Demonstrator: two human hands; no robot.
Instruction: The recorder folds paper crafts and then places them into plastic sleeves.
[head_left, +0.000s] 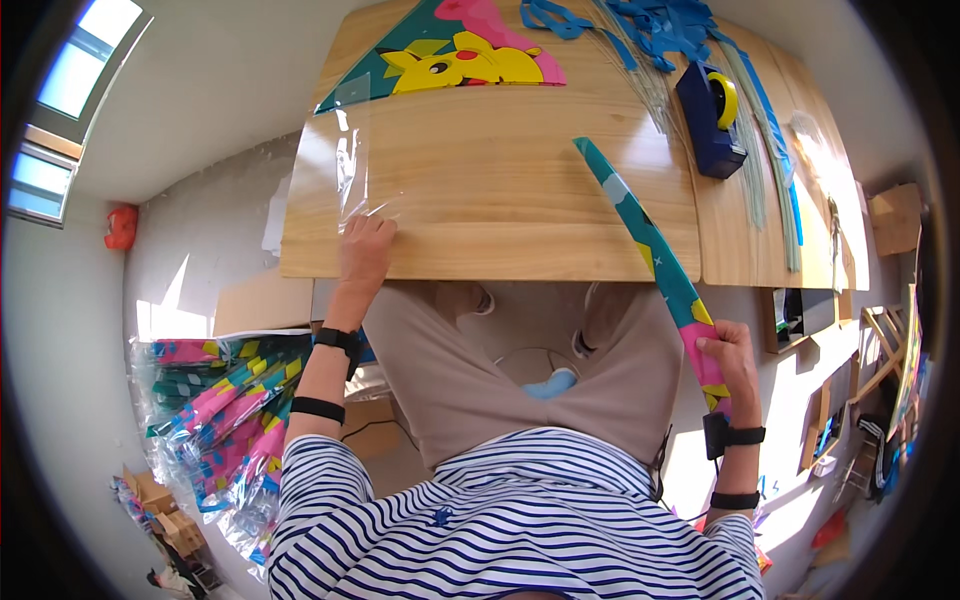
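Note:
My left hand (366, 251) is at the table's front left edge, fingertips closed on the lower end of a long clear plastic sleeve (352, 161). The sleeve lies flat on the wood and its upper end touches the printed sheet. My right hand (733, 364) grips the pink lower part of a narrow folded kite (660, 262), teal with yellow and pink patches. The folded kite slants up and left, its tip over the tabletop. At the far side, a spread kite sail (465, 56) shows a yellow cartoon character on teal and pink.
A dark blue tape dispenser (709, 124) with a yellow core stands at the right, among thin pale rods (742, 150) and tangled blue ribbon (667, 26). Several folded kites in clear sleeves (232, 420) are piled low at my left, beside a cardboard box (262, 304).

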